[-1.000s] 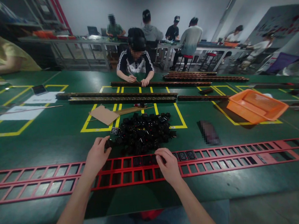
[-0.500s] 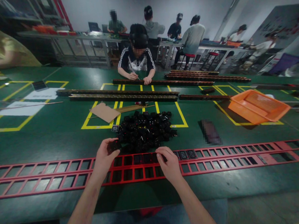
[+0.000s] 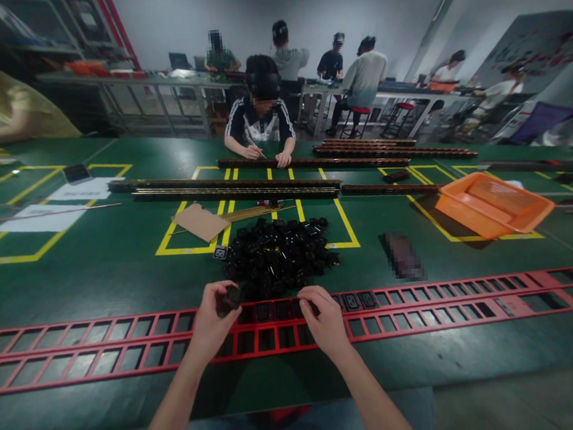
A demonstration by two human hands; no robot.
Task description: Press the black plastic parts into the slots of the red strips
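Observation:
My left hand (image 3: 215,321) pinches a black socket module (image 3: 232,295) between thumb and fingers, just above the upper row of a red slotted frame (image 3: 401,325). My right hand (image 3: 324,315) rests over the same row, its fingers curled together; whatever lies under or between the fingertips is hidden. Several black socket modules (image 3: 353,301) sit in openings of that row, on both sides of my right hand. Just beyond the frame lies a heap of loose black modules (image 3: 275,259), with one module (image 3: 220,252) face up at its left edge.
An orange basket (image 3: 491,207) stands at right, near a dark blurred object (image 3: 401,256). Behind the heap lie a cardboard piece (image 3: 201,222) and long dark strips (image 3: 234,187). Across the green table, a person (image 3: 259,124) works on another strip.
My left hand has moved right and towards me, from the heap's edge to the frame, carrying the black socket module. My right hand has stayed nearly in place.

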